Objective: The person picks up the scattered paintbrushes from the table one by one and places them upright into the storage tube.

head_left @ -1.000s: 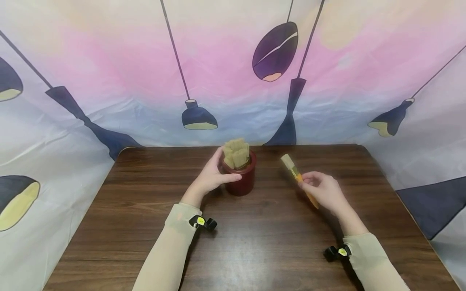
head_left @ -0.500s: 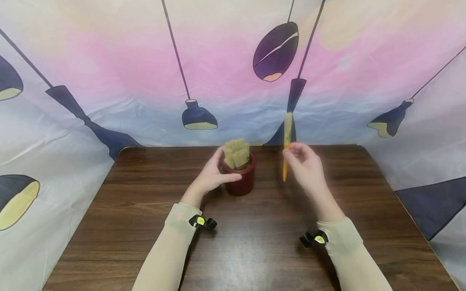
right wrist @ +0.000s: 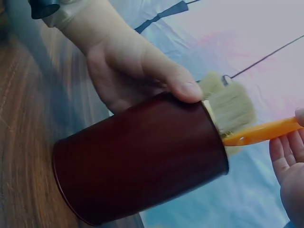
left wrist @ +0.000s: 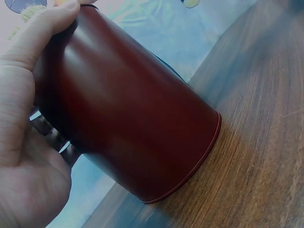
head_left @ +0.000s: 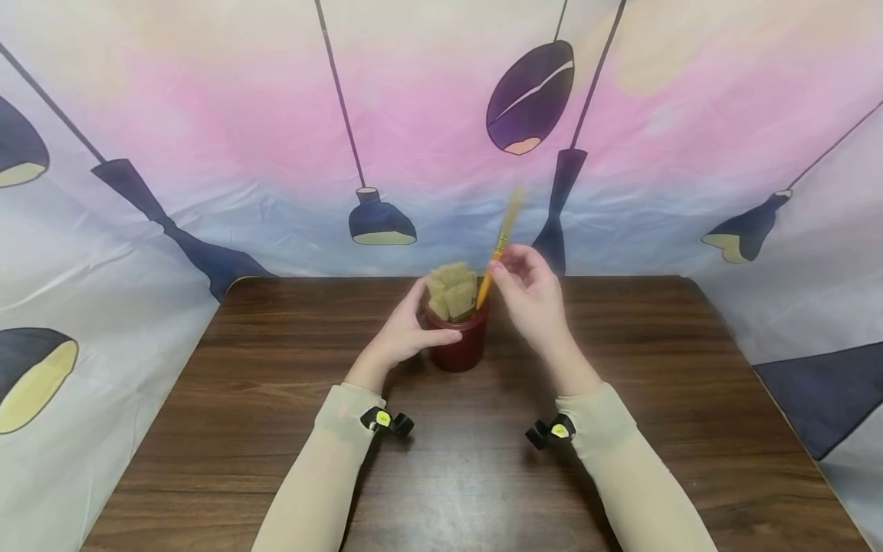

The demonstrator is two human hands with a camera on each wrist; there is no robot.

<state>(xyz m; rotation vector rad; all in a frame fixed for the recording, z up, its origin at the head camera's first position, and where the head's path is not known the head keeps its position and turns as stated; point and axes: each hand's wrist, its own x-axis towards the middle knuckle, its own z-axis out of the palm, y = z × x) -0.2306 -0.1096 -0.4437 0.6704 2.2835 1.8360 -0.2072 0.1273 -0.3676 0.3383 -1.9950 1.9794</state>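
A dark red cup (head_left: pixel 458 349) stands upright on the table, with the pale bristles of several brushes (head_left: pixel 451 291) rising above its rim. My left hand (head_left: pixel 398 331) grips the cup near its top, thumb across the near side; the left wrist view shows the cup's wall (left wrist: pixel 133 114) close up. Between thumb and fingers my right hand (head_left: pixel 534 299) pinches a paintbrush (head_left: pixel 501 244) with an orange handle, bristles up. The lower end of that handle (right wrist: pixel 261 132) is at the cup's rim in the right wrist view. How deep it reaches inside is hidden.
The brown wooden table (head_left: pixel 276 360) has its far edge just behind the cup. A printed cloth (head_left: pixel 241 115) with lamp pictures hangs behind and beside it. Each wrist carries a small black camera (head_left: pixel 545 434).
My right hand has moved left and a little up, bringing the paintbrush from the right side of the table to the cup. The brush has turned bristles up. My left hand keeps its hold.
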